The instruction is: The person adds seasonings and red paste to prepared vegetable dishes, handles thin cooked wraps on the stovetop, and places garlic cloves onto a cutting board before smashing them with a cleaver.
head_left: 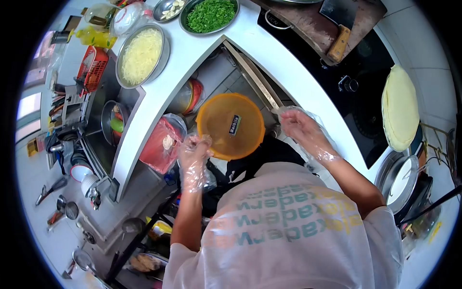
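A round, see-through orange plastic lid (216,115) with a dark label on it is at the centre, below counter height and in front of my body. My left hand (194,161), in a clear plastic glove, has its fingers closed at the lid's lower left edge. To the right, my right hand (303,127), gloved the same way, is apart from the lid, its fingers loosely spread and nothing visible in them. It is close to the end of an open cabinet door (260,82). A red plastic bag (159,147) lies just left of my left hand.
On the white counter (159,91) stand bowls of pale shreds (142,57), chopped greens (210,15) and garlic cloves (168,8). A cleaver (340,42) rests on a cutting board (310,21) over the black cooktop (370,91). Stacked flatbreads (399,108) are at right.
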Tool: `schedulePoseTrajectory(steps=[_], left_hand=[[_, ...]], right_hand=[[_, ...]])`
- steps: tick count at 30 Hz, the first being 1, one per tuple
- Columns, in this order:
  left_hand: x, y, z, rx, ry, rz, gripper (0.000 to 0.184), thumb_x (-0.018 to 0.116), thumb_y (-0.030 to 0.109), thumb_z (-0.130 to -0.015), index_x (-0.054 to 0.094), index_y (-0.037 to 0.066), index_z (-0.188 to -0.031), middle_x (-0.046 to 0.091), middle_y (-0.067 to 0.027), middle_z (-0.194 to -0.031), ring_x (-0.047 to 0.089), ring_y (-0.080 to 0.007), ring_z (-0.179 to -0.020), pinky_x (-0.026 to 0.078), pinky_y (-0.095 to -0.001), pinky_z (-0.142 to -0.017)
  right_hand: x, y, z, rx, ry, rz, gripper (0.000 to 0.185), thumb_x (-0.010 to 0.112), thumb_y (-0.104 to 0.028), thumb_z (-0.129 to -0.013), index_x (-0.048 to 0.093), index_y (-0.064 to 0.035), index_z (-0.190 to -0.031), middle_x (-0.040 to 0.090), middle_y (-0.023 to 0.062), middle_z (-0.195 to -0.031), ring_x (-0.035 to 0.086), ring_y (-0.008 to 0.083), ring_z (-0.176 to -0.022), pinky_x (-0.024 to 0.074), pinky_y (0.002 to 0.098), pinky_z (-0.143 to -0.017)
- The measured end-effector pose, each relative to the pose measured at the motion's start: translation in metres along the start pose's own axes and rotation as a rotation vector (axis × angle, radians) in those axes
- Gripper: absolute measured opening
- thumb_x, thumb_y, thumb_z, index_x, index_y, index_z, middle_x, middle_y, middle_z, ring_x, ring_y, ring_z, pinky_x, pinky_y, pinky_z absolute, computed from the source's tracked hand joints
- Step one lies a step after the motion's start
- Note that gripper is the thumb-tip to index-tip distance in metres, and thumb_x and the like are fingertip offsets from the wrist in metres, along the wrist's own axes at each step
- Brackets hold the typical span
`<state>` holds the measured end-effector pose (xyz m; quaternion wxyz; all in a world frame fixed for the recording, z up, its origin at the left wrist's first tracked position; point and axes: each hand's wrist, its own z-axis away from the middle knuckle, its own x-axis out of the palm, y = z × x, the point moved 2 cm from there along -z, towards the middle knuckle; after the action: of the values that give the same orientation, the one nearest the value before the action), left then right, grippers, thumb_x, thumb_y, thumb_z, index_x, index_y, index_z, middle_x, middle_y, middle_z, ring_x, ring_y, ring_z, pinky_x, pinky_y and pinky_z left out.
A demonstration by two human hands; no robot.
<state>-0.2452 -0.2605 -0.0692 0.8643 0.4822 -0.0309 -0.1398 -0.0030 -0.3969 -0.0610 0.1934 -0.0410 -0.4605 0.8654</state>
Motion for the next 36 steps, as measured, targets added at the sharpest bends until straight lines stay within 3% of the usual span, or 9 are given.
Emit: schedulePoseTrajectory(steps=[5, 8, 9, 13, 19, 24, 29, 33, 36], left_hand=[[0.001, -0.066, -0.081, -0.102, 0.062, 0.144, 0.009, 0.063, 0.011, -0.079, 0.060, 0.005, -0.074, 0.057, -0.0021, -0.065, 0.049, -0.0097, -0.048, 0.041, -0.0202, -0.049], [0.001, -0.100, -0.143, -0.262, 0.067, 0.227, 0.008, 0.064, 0.011, -0.078, 0.061, 0.005, -0.083, 0.057, -0.0020, -0.069, 0.049, -0.0108, -0.051, 0.043, -0.0220, -0.051], [0.001, -0.113, -0.161, -0.240, 0.070, 0.278, 0.008, 0.063, 0.009, -0.077, 0.060, 0.007, -0.083, 0.056, -0.0012, -0.074, 0.050, -0.0108, -0.060, 0.044, -0.0236, -0.056], [0.000, -0.190, -0.260, -0.137, -0.076, 0.401, 0.009, 0.061, 0.007, -0.077, 0.058, 0.007, -0.085, 0.055, -0.0007, -0.076, 0.051, -0.0109, -0.071, 0.045, -0.0255, -0.063], [0.014, -0.254, -0.398, -0.254, -0.060, 0.625, 0.006, 0.060, 0.012, -0.080, 0.057, 0.007, -0.083, 0.056, -0.0025, -0.075, 0.052, -0.0146, -0.067, 0.046, -0.0284, -0.063], [0.010, -0.296, -0.483, -0.214, -0.397, 0.943, 0.009, 0.053, 0.016, -0.086, 0.056, 0.008, -0.084, 0.055, -0.0049, -0.073, 0.053, -0.0170, -0.067, 0.047, -0.0299, -0.062], [0.001, -0.319, -0.536, -0.167, -0.324, 1.104, 0.016, 0.048, 0.019, -0.089, 0.057, 0.006, -0.088, 0.057, -0.0069, -0.080, 0.055, -0.0176, -0.072, 0.049, -0.0300, -0.065], [-0.009, -0.331, -0.552, -0.112, -0.260, 1.195, 0.021, 0.044, 0.021, -0.092, 0.057, 0.004, -0.091, 0.058, -0.0085, -0.085, 0.056, -0.0180, -0.077, 0.050, -0.0301, -0.067], [-0.021, -0.366, -0.578, -0.115, -0.366, 1.320, 0.024, 0.042, 0.022, -0.093, 0.056, 0.003, -0.099, 0.059, -0.0098, -0.092, 0.056, -0.0183, -0.082, 0.050, -0.0315, -0.072]], right_hand=[[-0.016, 0.035, 0.007, -0.105, 0.199, 0.328, 0.019, 0.054, -0.012, -0.088, 0.052, -0.0059, -0.106, 0.052, 0.0020, -0.094, 0.050, 0.0104, -0.087, 0.0426, 0.0249, -0.079], [-0.017, 0.059, 0.009, -0.108, 0.356, 0.488, 0.022, 0.055, -0.010, -0.086, 0.052, -0.0060, -0.107, 0.052, 0.0046, -0.095, 0.050, 0.0131, -0.091, 0.0423, 0.0277, -0.081], [-0.015, 0.071, 0.007, -0.128, 0.365, 0.435, 0.029, 0.055, -0.008, -0.084, 0.048, -0.0061, -0.113, 0.055, 0.0141, -0.101, 0.054, 0.0226, -0.096, 0.0431, 0.0316, -0.079], [-0.006, 0.086, -0.003, 0.048, 0.396, 0.619, 0.041, 0.057, -0.009, -0.081, 0.044, -0.0041, -0.120, 0.051, 0.0230, -0.109, 0.049, 0.0396, -0.102, 0.0381, 0.0403, -0.089], [-0.003, 0.111, -0.018, 0.109, 0.481, 0.766, 0.047, 0.059, -0.010, -0.080, 0.042, -0.0015, -0.123, 0.050, 0.0257, -0.116, 0.049, 0.0409, -0.106, 0.0386, 0.0422, -0.091], [-0.003, 0.126, -0.029, 0.188, 0.455, 0.817, 0.050, 0.061, -0.012, -0.079, 0.042, -0.0006, -0.124, 0.053, 0.0233, -0.115, 0.050, 0.0383, -0.108, 0.0394, 0.0405, -0.091], [-0.003, 0.129, -0.044, 0.296, 0.416, 0.855, 0.050, 0.062, -0.012, -0.079, 0.043, -0.0009, -0.123, 0.054, 0.0229, -0.113, 0.051, 0.0381, -0.106, 0.0413, 0.0411, -0.090], [-0.004, 0.137, -0.051, 0.263, 0.409, 0.910, 0.046, 0.063, -0.013, -0.079, 0.046, 0.0018, -0.119, 0.056, 0.0213, -0.107, 0.054, 0.0366, -0.100, 0.0426, 0.0400, -0.085], [-0.004, 0.129, -0.057, 0.321, 0.389, 0.939, 0.044, 0.063, -0.012, -0.079, 0.047, 0.0020, -0.117, 0.057, 0.0219, -0.101, 0.056, 0.0378, -0.093, 0.0448, 0.0414, -0.078]])
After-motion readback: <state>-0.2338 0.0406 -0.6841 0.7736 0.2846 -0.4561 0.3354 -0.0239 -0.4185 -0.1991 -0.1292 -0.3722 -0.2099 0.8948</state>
